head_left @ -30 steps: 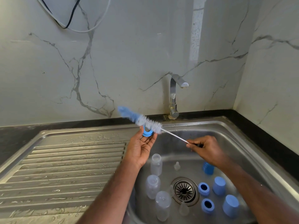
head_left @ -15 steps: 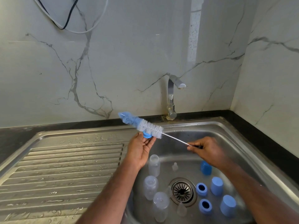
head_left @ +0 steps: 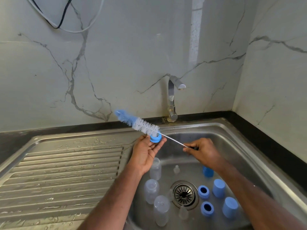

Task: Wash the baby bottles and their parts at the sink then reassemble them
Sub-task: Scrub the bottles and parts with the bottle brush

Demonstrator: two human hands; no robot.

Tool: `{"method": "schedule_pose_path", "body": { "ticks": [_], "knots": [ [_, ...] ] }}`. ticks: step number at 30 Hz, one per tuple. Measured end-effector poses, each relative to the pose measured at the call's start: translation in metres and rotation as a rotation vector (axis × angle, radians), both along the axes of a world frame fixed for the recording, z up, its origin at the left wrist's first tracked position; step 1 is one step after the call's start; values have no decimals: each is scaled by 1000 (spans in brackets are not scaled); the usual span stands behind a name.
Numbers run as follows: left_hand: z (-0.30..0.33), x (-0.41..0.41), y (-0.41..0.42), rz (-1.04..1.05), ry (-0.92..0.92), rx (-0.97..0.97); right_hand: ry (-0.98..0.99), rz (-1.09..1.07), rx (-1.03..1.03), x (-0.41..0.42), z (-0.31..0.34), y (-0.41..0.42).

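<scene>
- A person's left hand (head_left: 146, 155) is raised over the near-left rim of a steel sink (head_left: 232, 130), palm up, its fingers (head_left: 160, 143) and thumb curled round a blue bottle collar ring (head_left: 155, 138) held at the fingertips
- A bottle brush (head_left: 139, 124) crosses just above that ring: its long axis runs from a blue tip at upper left, through white bristles, down along a thin wire stem to the lower right
- The white bristles touch the upper side of the ring; whether they pass through its hole cannot be told
- The right hand (head_left: 201, 151) is to the right of the ring and a little lower, over the basin, its fingers pinched together on the end of the wire stem
- The ring lies up and to the left of the right hand, along the line of the stem, so scrubbing looks likely to mean sliding the brush back and forth along that diagonal
- The left hand is the nearer one to the ring, already holding it; the right only reaches it through the brush
- Down in the basin, clear bottles (head_left: 155, 169) lie left of the drain (head_left: 184, 194), blue caps (head_left: 219, 188) and more blue rings (head_left: 203, 192) right of it, all unassembled
- The tap (head_left: 172, 97) stands behind, with no water visibly running
</scene>
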State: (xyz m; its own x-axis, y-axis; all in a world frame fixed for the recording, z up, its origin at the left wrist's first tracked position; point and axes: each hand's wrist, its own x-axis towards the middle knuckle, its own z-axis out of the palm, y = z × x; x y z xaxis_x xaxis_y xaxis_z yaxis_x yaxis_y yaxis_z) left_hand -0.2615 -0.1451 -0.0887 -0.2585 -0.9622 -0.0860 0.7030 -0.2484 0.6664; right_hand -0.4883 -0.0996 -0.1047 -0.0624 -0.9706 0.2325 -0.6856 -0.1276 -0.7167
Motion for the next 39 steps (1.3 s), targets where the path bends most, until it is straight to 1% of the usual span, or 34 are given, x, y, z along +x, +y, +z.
{"method": "schedule_pose_path", "body": {
  "ticks": [2,5,7,11,15,16,19,20,22,26,30,35,37,39],
  "knots": [
    [-3,4,-1,-10,-16,-25,-32,-25,15,-11,5,4],
    [-7,10,-3,-30,-43,-1,-105,-77,22,-45,15,16],
    [-8,7,-3,-34,-98,-16,-120,-102,3,-61,22,23],
    [-22,-15,3,-22,-455,-145,-138,-115,17,-74,24,27],
    [-31,-50,5,-167,-727,-282,-64,-98,139,-82,21,26],
    [-34,-60,3,-204,-834,-353,-60,-99,166,-84,20,26],
    [-49,-88,-9,-248,-1315,-683,-59,-131,210,-88,17,24],
    [-54,-95,-12,-256,-1410,-754,-63,-144,209,-89,16,23],
    [-65,-109,-21,-289,-1535,-815,-83,-167,200,-92,14,22],
    [-85,-128,-33,-397,-1716,-854,-107,-178,208,-95,11,20],
    [-99,-137,-41,-424,-1821,-855,-104,-185,218,-96,8,16],
    [-113,-143,-46,-462,-2039,-911,-96,-182,226,-92,7,14],
    [-118,-145,-48,-458,-2072,-908,-97,-177,220,-92,7,13],
    [-120,-146,-49,-426,-2037,-900,-89,-183,210,-92,6,11]
  ]
}}
